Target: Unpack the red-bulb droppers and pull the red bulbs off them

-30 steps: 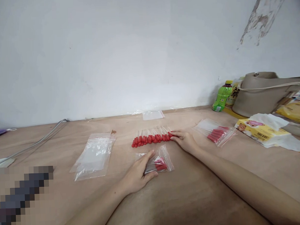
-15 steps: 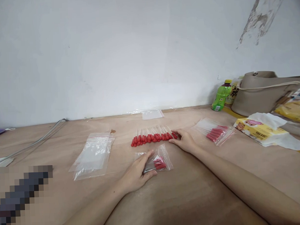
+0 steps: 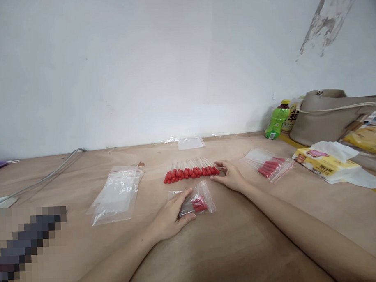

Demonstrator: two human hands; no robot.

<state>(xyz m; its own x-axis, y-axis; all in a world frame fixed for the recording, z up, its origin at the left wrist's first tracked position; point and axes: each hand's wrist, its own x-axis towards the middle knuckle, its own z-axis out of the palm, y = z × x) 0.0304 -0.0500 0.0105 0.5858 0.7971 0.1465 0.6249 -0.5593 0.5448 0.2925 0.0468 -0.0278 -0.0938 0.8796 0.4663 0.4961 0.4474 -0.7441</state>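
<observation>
My left hand (image 3: 173,212) rests on a small clear zip bag (image 3: 211,200), its thumb and forefinger spread apart over the plastic. Short red pieces (image 3: 199,203) show inside that bag. Just beyond lies a row of thin pale sticks with red tips (image 3: 190,173), the tips pointing toward me. My right hand (image 3: 230,176) is at the row's right end, thumb and fingers apart, with nothing visible between them. Whether its fingertips touch the last stick, I cannot tell.
Flat clear zip bags (image 3: 116,193) lie at left, near a grey cable (image 3: 53,176). At right are a filled zip bag (image 3: 270,167), a yellow tissue pack (image 3: 327,163), a green bottle (image 3: 277,120) and a beige bag (image 3: 323,117). A wall (image 3: 161,76) stands behind the table.
The rightmost red-tipped stick has shifted left, in against the row. My right hand has moved very slightly left; my left hand stays nearly where it was.
</observation>
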